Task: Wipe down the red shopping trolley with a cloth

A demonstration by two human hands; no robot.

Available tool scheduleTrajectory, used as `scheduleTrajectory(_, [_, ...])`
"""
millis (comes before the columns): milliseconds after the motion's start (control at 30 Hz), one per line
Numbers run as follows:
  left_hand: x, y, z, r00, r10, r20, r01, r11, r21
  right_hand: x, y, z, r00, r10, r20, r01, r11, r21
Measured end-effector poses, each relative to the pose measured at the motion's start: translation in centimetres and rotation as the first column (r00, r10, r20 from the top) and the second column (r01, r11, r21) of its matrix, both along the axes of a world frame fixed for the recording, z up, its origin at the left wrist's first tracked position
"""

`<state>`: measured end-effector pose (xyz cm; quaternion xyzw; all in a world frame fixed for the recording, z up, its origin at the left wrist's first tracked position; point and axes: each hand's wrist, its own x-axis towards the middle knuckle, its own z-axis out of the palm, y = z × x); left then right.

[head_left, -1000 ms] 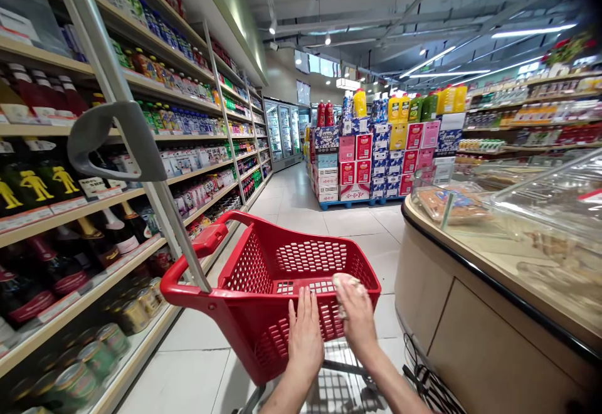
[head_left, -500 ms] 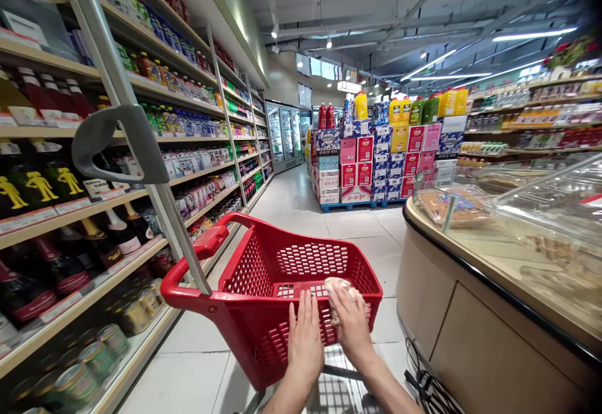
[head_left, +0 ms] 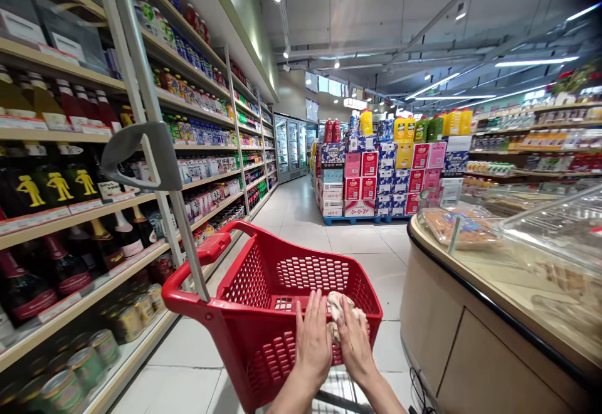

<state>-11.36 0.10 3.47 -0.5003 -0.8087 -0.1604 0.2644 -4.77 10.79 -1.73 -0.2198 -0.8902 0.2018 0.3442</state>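
Observation:
A red plastic shopping cart (head_left: 230,320) stands sideways in front of me, its grey metal pole with a dark grey grip (head_left: 155,157) rising at the left. At the cart's near side, my left hand (head_left: 313,339) is open, fingers stretched out, palm facing the other hand. Beside it my right hand (head_left: 355,339) is closed over a crumpled pale cloth (head_left: 337,306), part of which shows past the fingers. Both hands overlap the near wall of the basket in view; whether they touch it I cannot tell.
Shelves of bottles and cans (head_left: 94,238) line the left. Stacked drink cartons (head_left: 362,182) stand on a blue pallet ahead. A curved counter (head_left: 451,339) with clear-covered food closes off the right, cables (head_left: 418,389) at its foot. Tiled floor (head_left: 291,204) runs toward glass-door coolers.
My view has shifted slightly. My left hand has moved right, closer to the right hand with its cloth. The cart has stayed about where it was.

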Motion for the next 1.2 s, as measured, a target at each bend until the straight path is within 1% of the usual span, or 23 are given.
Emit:
scheduleTrajectory(33, [0.1, 0.7, 0.5, 0.999, -0.017, 0.032, 0.018, 1.000, -0.003, -0.1, 0.3, -0.1, 0.999, 0.017, -0.028, -0.018, 0.999, -0.043])
scheduleTrajectory(100, [0.4, 2.1, 1.0, 0.993, -0.070, 0.100, 0.076, 0.995, -0.063, -0.1, 1.0, -0.3, 0.995, 0.028, -0.099, -0.039, 0.993, -0.113])
scheduleTrajectory(167, [0.7, 3.5, 1.0, 0.982, -0.114, 0.153, 0.136, 0.980, -0.146, -0.1, 1.8, -0.6, 0.986, -0.027, -0.163, -0.001, 0.986, -0.167])
scheduleTrajectory(200, [0.8, 4.1, 0.8, 0.979, -0.111, 0.171, 0.142, 0.974, -0.179, 0.0, 2.2, -0.8, 0.981, -0.072, -0.177, 0.039, 0.982, -0.182])
scheduleTrajectory(267, [0.9, 5.0, 0.3, 0.982, -0.068, 0.175, 0.106, 0.970, -0.221, 0.2, 2.8, -1.1, 0.978, -0.136, -0.159, 0.108, 0.979, -0.172])
scheduleTrajectory(333, [0.4, 4.9, -0.3, 0.990, -0.029, 0.135, 0.061, 0.971, -0.233, 0.8, 3.3, -1.6, 0.984, -0.150, -0.099, 0.138, 0.983, -0.120])
scheduleTrajectory(400, [-0.7, 3.6, -0.7, 0.997, -0.019, 0.074, 0.034, 0.977, -0.212, 1.7, 3.9, -2.1, 0.988, -0.148, -0.044, 0.145, 0.987, -0.071])
scheduleTrajectory(500, [-3.2, -0.3, -0.6, 1.000, 0.020, 0.000, -0.020, 0.989, -0.145, 2.9, 4.6, -2.7, 0.985, -0.170, -0.001, 0.170, 0.984, -0.045])
scheduleTrajectory(567, [-4.7, -3.0, -0.4, 0.996, 0.072, -0.045, -0.076, 0.992, -0.101, 3.0, 4.4, -2.5, 0.984, -0.178, 0.026, 0.179, 0.984, -0.024])
scheduleTrajectory(600, [-5.1, -3.8, -0.4, 0.994, 0.088, -0.070, -0.094, 0.991, -0.091, 2.7, 4.0, -2.3, 0.983, -0.183, 0.033, 0.183, 0.983, -0.004])
scheduleTrajectory(667, [-5.2, -4.3, -0.6, 0.989, 0.080, -0.123, -0.093, 0.991, -0.101, 1.6, 2.8, -1.7, 0.987, -0.155, 0.039, 0.152, 0.986, 0.063])
scheduleTrajectory(767, [-4.2, -2.9, -1.4, 0.986, 0.028, -0.164, -0.050, 0.990, -0.130, -0.3, 0.5, -0.9, 0.997, -0.049, 0.056, 0.038, 0.983, 0.177])
scheduleTrajectory(833, [-4.0, -2.2, -1.7, 0.987, 0.012, -0.161, -0.032, 0.992, -0.123, -0.9, -0.4, -1.0, 0.997, -0.013, 0.076, -0.005, 0.973, 0.229])
scheduleTrajectory(867, [-4.2, -2.4, -1.7, 0.988, 0.014, -0.156, -0.032, 0.993, -0.113, -0.9, -0.4, -1.2, 0.997, -0.012, 0.080, -0.008, 0.969, 0.248])
scheduleTrajectory(933, [-5.3, -4.1, -1.1, 0.988, 0.051, -0.145, -0.063, 0.995, -0.080, -0.5, -0.1, -1.7, 0.996, -0.020, 0.082, -0.003, 0.963, 0.268])
scheduleTrajectory(1067, [-7.9, -9.3, 0.9, 0.964, 0.223, -0.142, -0.224, 0.975, 0.015, 0.6, 0.5, -2.3, 0.996, -0.031, 0.084, 0.009, 0.967, 0.255])
scheduleTrajectory(1133, [-8.1, -10.2, 1.4, 0.949, 0.273, -0.159, -0.270, 0.962, 0.040, 0.5, 0.0, -2.1, 0.996, -0.049, 0.080, 0.029, 0.971, 0.239])
scheduleTrajectory(1200, [-7.6, -9.3, 1.1, 0.944, 0.270, -0.188, -0.269, 0.963, 0.033, 0.1, -0.9, -1.4, 0.995, -0.044, 0.091, 0.022, 0.973, 0.228])
